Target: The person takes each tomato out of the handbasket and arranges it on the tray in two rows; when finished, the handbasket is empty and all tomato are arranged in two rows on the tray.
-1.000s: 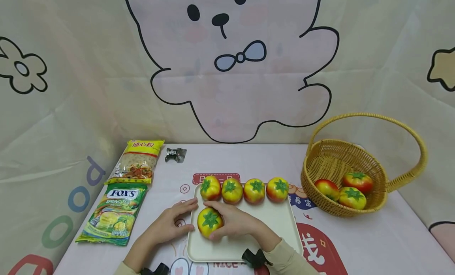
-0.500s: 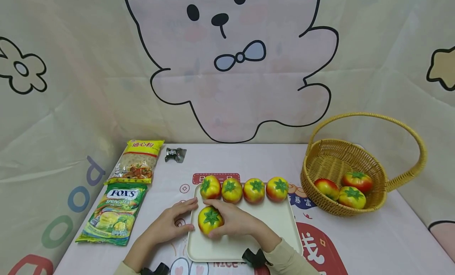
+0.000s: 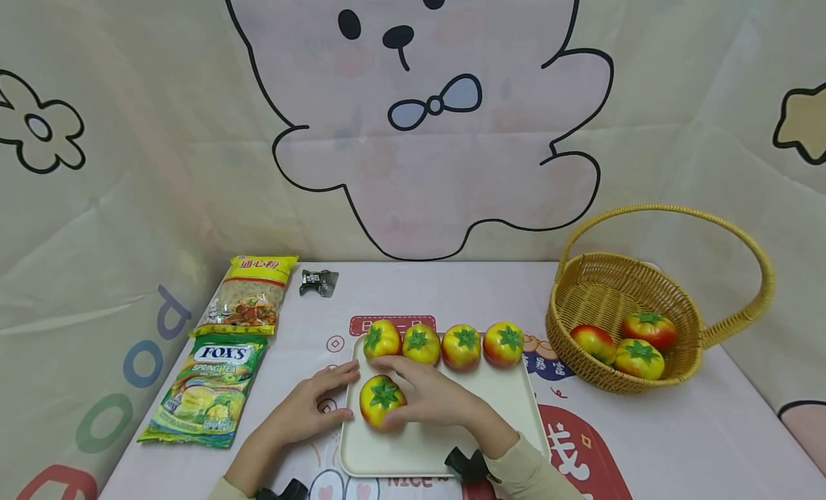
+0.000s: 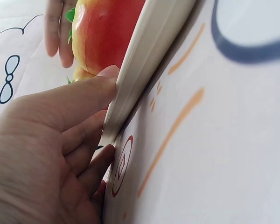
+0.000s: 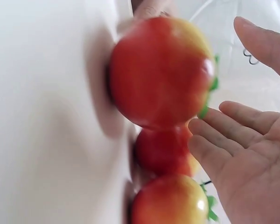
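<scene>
A red-and-yellow tomato with a green star-shaped top sits on the left part of the cream tray. My right hand is spread beside it, thumb near its lower right and fingers past its upper right. In the right wrist view a gap shows between the open palm and the tomato. My left hand touches the tray's left edge, with the thumb at the rim and the other fingers along the wall. Several more tomatoes stand in a row along the tray's back edge.
At the right stands a wicker basket with a tall handle, holding 3 tomatoes. A green candy bag and a yellow pasta bag lie at the left. A small black wrapped sweet lies near the back.
My right hand's fingers have lifted and spread off the front tomato, and the hand has shifted slightly right. The tomato moved a little away from me at first. The left hand stays put.
</scene>
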Demonstrator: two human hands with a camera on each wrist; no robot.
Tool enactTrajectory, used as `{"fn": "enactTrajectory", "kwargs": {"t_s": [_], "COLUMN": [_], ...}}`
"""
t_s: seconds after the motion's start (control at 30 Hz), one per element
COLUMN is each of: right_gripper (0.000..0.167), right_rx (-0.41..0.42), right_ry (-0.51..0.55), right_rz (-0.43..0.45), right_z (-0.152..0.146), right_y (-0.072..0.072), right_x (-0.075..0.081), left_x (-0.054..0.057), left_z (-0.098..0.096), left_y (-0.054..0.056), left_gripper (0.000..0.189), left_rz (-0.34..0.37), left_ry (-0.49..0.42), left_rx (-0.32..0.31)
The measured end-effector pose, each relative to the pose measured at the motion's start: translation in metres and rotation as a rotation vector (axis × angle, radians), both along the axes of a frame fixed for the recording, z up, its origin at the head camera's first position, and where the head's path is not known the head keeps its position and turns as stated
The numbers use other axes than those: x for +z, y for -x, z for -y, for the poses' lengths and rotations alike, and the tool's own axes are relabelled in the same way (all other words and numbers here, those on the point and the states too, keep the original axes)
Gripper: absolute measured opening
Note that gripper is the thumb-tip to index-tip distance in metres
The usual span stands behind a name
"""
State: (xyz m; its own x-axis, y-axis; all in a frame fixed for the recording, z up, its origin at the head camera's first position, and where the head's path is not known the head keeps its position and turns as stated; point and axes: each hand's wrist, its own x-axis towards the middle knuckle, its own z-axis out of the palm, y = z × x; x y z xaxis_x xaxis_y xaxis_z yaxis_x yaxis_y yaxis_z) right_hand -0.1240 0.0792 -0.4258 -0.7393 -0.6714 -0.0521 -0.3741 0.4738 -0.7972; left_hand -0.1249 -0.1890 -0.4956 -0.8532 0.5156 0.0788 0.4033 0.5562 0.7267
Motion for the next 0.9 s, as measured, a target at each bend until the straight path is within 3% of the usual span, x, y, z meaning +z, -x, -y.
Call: {"fn": "enactTrajectory", "kwargs": {"t_s": [0.17, 0.33, 0.6, 0.9], "right_gripper": [0.074, 0.073, 0.074, 0.075], "right_rx": [-0.06, -0.131, -0.275, -0.464], "right_ry": [0.013, 0.041, 0.011, -0.078], "right_rz": [0.038, -0.008, -0.182, -0.224], "right_z": [-0.013, -0.039, -0.11, -0.194], "right_y": [0.001, 0.008, 0.024, 0.024], "right_x": [0.01, 0.023, 0.036, 0.048], "left_x": [-0.001, -0.001, 0.001, 0.0], "left_z": [0.0, 0.0, 0.0, 0.0], "left_y": [0.0, 0.001, 0.002, 0.001], "left_gripper": [0.06, 0.061, 0.061, 0.06], "left_rz": [0.0, 0.0, -0.005, 0.011], "left_ry": [0.006, 0.005, 0.01, 0.012], "left_rx": [0.0, -0.004, 0.0, 0.001]}}
